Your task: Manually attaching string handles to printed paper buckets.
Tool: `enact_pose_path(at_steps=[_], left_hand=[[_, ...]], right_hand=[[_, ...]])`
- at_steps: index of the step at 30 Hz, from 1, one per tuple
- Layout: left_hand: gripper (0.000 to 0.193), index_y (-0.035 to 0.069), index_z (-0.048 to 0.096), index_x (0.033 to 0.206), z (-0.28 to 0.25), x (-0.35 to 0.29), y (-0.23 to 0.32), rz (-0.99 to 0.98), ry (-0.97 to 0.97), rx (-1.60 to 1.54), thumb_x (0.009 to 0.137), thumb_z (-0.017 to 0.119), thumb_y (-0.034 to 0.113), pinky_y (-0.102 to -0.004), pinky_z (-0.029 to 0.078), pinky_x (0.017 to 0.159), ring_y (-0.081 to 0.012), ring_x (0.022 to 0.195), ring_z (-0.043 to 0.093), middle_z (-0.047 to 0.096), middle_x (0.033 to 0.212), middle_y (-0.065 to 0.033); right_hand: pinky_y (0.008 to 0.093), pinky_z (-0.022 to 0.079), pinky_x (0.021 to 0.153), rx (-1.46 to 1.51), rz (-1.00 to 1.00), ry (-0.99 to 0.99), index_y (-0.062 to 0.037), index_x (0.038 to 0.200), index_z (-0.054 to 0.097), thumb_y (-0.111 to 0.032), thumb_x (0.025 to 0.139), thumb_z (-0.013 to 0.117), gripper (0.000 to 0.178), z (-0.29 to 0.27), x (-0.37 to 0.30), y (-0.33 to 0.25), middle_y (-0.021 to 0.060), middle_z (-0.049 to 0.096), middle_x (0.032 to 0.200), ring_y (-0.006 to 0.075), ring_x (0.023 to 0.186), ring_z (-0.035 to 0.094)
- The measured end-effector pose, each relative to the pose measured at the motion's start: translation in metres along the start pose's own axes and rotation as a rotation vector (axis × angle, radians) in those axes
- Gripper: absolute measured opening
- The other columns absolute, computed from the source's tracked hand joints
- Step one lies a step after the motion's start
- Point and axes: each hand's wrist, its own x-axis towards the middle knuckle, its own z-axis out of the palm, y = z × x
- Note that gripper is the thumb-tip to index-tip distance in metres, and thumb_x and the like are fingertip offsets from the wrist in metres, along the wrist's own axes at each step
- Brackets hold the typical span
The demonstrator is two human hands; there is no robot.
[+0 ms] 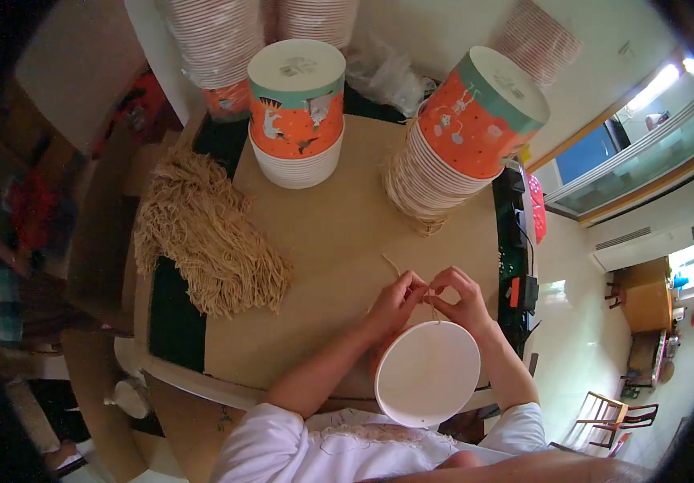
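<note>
Both hands are in close here, right of centre: the left hand [397, 303] is nearly closed, thumb and fingertips pinching a thin tan string [390, 262], and the right hand [459, 299] meets it, curled with thumb and forefinger pinched on the same string. Just below them, lower centre, one bucket [427, 375] tilts its white open mouth to view, string at its upper rim. Count them up: two bucket stacks on the table, one at upper centre [298, 125], one at upper right [467, 121], plus one twine bundle [210, 241] at left. Fingertips overlap, so any knot can't be made out; the bucket's outside is mostly hidden, and the pale wrapped stacks [212, 44] at upper left are cut off by the top edge.
</note>
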Motion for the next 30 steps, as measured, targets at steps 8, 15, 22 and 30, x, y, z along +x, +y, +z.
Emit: enact_pose_path(at_steps=[8,15,22,30], left_hand=[[0.015,0.002,0.057,0.094,-0.014,0.002,0.023,-0.278,-0.071,-0.313,0.09,0.054,0.016,-0.025,0.047,0.066,-0.0095,0.074,0.056,0.061,0.081,-0.0028],[0.012,0.003,0.063,0.087,-0.03,0.01,-0.003,-0.099,-0.249,-0.105,0.083,0.064,0.014,-0.0223,0.046,0.066,-0.0061,0.073,0.054,0.061,0.08,-0.001],[0.013,0.002,0.063,0.086,-0.02,0.011,0.003,-0.171,-0.212,-0.027,0.084,0.063,0.015,-0.0231,0.046,0.065,-0.0061,0.07,0.054,0.061,0.076,-0.0009],[0.012,0.001,0.061,0.085,-0.012,0.012,-0.009,-0.141,-0.15,-0.099,0.084,0.061,0.014,-0.0243,0.047,0.065,-0.0077,0.071,0.057,0.061,0.077,-0.0033]], right_hand=[[0.0318,0.047,0.065,-0.14,-0.105,0.004,-0.0072,0.082,0.066,0.005,0.066,0.07,0.02,-0.005,-0.005,0.007,0.0083,0.058,0.082,0.0237,0.076,0.057],[0.0314,0.047,0.063,-0.106,-0.096,-0.013,-0.0084,0.083,0.066,0.006,0.067,0.069,0.021,-0.007,-0.007,0.006,0.0079,0.058,0.082,0.0236,0.076,0.057],[0.0304,0.048,0.064,-0.024,0.007,0.059,-0.0034,0.081,0.06,0.003,0.068,0.071,0.019,0.002,-0.006,0.008,0.0088,0.058,0.08,0.0219,0.074,0.058],[0.0286,0.048,0.063,-0.115,-0.086,0.062,-0.0026,0.078,0.06,0.003,0.063,0.075,0.021,0.006,-0.007,0.022,0.0088,0.059,0.078,0.0203,0.072,0.059]])
